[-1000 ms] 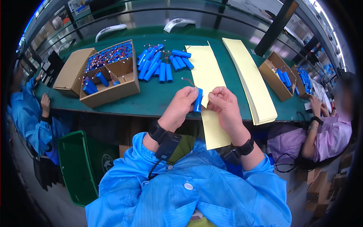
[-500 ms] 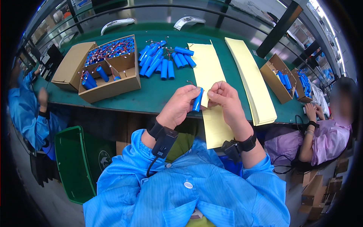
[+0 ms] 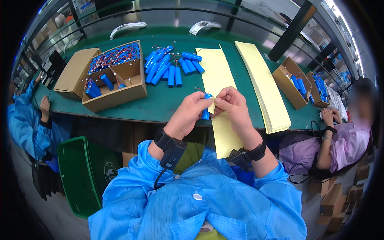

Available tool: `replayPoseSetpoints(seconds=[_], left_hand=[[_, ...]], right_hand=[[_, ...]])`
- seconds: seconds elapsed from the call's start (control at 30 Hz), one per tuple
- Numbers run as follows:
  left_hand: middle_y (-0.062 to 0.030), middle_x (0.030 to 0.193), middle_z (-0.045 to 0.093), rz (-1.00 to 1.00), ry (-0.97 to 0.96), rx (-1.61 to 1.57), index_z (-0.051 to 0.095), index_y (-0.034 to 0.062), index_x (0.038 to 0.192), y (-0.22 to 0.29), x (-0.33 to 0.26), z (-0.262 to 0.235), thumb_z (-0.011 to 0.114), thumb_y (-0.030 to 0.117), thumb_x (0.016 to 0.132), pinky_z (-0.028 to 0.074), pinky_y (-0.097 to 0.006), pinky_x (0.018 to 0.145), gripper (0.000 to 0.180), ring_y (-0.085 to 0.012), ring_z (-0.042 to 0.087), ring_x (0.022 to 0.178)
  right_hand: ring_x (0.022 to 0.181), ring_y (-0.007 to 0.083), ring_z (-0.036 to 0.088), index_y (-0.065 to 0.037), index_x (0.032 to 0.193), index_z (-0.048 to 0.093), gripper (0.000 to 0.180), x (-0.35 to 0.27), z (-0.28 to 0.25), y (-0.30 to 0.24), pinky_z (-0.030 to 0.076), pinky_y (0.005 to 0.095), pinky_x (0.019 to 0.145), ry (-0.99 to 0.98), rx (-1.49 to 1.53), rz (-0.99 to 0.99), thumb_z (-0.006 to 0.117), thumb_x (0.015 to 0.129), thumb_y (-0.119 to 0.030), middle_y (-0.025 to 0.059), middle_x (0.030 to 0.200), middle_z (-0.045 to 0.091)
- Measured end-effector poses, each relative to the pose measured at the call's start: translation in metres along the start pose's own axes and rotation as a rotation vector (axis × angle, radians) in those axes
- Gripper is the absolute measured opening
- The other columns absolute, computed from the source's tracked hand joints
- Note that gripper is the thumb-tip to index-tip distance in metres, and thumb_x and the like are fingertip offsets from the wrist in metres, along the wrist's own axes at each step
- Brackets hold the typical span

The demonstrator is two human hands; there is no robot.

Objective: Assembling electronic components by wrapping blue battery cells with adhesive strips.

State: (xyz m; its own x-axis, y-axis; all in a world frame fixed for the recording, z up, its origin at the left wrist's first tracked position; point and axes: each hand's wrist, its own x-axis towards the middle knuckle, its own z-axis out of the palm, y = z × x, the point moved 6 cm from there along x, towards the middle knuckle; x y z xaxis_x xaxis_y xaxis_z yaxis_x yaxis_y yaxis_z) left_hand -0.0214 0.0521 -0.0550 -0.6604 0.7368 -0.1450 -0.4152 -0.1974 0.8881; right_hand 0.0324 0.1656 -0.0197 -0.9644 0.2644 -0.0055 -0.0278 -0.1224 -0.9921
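A blue cylindrical battery (image 3: 206, 115) with a short wire at its top is pinched between the thumb and fingers of my left hand (image 3: 185, 115). Thumb and forefinger of my right hand (image 3: 235, 109) grip a small pale yellow strip (image 3: 211, 106), which lies against the battery's side. Whether the strip sticks to it I cannot tell. Below and behind both hands runs a long yellow sheet (image 3: 216, 66), its near end hanging over the table edge. Several loose blue batteries (image 3: 161, 68) with thin wires lie beyond my hands to the left.
At left, a cardboard box (image 3: 116, 102) holds many wired batteries. Stacked yellow sheets (image 3: 264, 88) lie to the right on the green table (image 3: 160, 104). Farther right are smaller boxes (image 3: 294, 86) of batteries. Co-workers sit at both sides; a green bin (image 3: 80, 176) stands below left.
My right hand has moved left, bringing the yellow strip across the battery's side. My left hand still holds the battery. The left co-worker's hand has shifted slightly.
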Motion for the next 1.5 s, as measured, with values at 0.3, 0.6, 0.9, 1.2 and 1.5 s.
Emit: replayPoseSetpoints(seconds=[0.3, 0.6, 0.9, 1.2, 1.5], left_hand=[[-0.0093, 0.100, 0.062, 0.199, -0.009, 0.006, 0.052, -0.0020, 0.107, 0.015, -0.018, 0.014, 0.060, 0.004, 0.081, 0.047, -0.027, 0.085, 0.027, -0.0141, 0.061, 0.093], [-0.0076, 0.102, 0.061, 0.268, -0.186, -0.016, 0.053, -0.0019, 0.112, 0.043, -0.049, 0.061, 0.053, 0.022, 0.093, 0.048, -0.028, 0.086, 0.031, -0.0143, 0.060, 0.096], [-0.0067, 0.101, 0.059, 0.085, -0.234, -0.231, 0.051, -0.0030, 0.115, 0.035, -0.054, 0.063, 0.037, 0.031, 0.099, 0.050, -0.025, 0.082, 0.040, -0.0134, 0.060, 0.092], [-0.0090, 0.083, 0.062, -0.042, -0.203, 0.064, 0.052, -0.0016, 0.106, 0.026, -0.056, 0.056, 0.038, 0.042, 0.097, 0.053, -0.022, 0.060, 0.047, -0.0148, 0.065, 0.066], [-0.0084, 0.065, 0.059, 0.294, 0.105, 0.562, 0.052, -0.0019, 0.084, 0.046, -0.060, 0.051, 0.043, 0.029, 0.097, 0.052, -0.023, 0.049, 0.035, -0.0126, 0.063, 0.056]], right_hand=[[0.088, 0.0159, 0.058, 0.000, 0.116, 0.050, 0.038, -0.027, 0.014, -0.054, 0.052, 0.0279, 0.070, 0.262, -1.138, -0.835, 0.063, 0.081, -0.003, 0.0170, 0.105, 0.058], [0.090, 0.0144, 0.060, 0.007, 0.118, 0.052, 0.038, -0.038, -0.001, -0.052, 0.052, 0.0257, 0.075, -0.131, -0.030, -0.141, 0.061, 0.087, -0.012, 0.0111, 0.102, 0.060], [0.065, 0.0142, 0.064, 0.006, 0.114, 0.055, 0.033, -0.048, 0.004, -0.047, 0.053, 0.0243, 0.065, -0.128, 0.029, -0.028, 0.061, 0.087, -0.011, 0.0086, 0.088, 0.062], [0.073, 0.0109, 0.058, 0.005, 0.100, 0.062, 0.019, -0.047, 0.004, -0.048, 0.045, 0.0228, 0.066, -0.083, -0.033, -0.266, 0.061, 0.086, -0.007, 0.0060, 0.089, 0.063], [0.074, 0.0122, 0.059, 0.002, 0.089, 0.061, 0.009, -0.061, 0.008, -0.054, 0.048, 0.0247, 0.069, 0.090, -0.475, -0.500, 0.063, 0.081, -0.002, 0.0081, 0.087, 0.062]])
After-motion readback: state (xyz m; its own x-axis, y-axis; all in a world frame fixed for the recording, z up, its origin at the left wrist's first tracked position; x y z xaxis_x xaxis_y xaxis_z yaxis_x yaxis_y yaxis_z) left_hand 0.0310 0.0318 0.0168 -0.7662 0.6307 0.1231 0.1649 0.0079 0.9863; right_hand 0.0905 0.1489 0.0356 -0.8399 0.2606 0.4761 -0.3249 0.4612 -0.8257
